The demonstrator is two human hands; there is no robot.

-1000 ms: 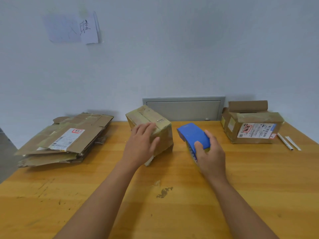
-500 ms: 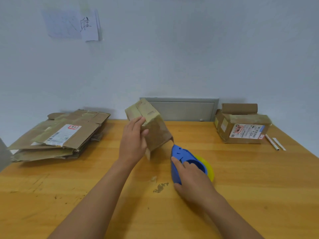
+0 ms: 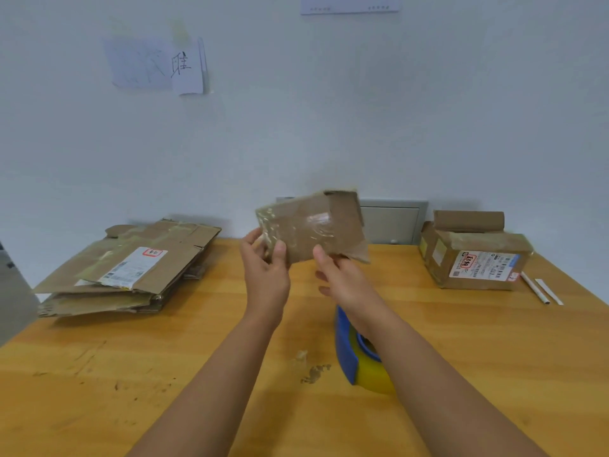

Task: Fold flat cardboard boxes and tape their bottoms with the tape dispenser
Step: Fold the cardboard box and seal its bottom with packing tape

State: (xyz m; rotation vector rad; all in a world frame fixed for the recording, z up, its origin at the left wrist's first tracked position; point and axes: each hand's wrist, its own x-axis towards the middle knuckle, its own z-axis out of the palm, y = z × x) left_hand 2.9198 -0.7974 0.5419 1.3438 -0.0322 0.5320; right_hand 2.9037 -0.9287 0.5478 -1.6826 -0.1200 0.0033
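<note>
Both hands held the small cardboard box [image 3: 313, 229] up off the table [image 3: 164, 374], the left hand [image 3: 265, 270] pinching its left edge and the right hand [image 3: 342, 275] gripping its lower edge, probably to inspect the taped face, while the tape dispenser [image 3: 354, 357] lay beneath the right forearm.

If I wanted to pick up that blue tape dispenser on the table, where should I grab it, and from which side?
Probably by the blue body of the tape dispenser, coming down from above. It stands on edge on the table, blue side up and leftward, with the yellow tape roll low on its right. The right forearm crosses over it now, so reach in from its left side.
</note>
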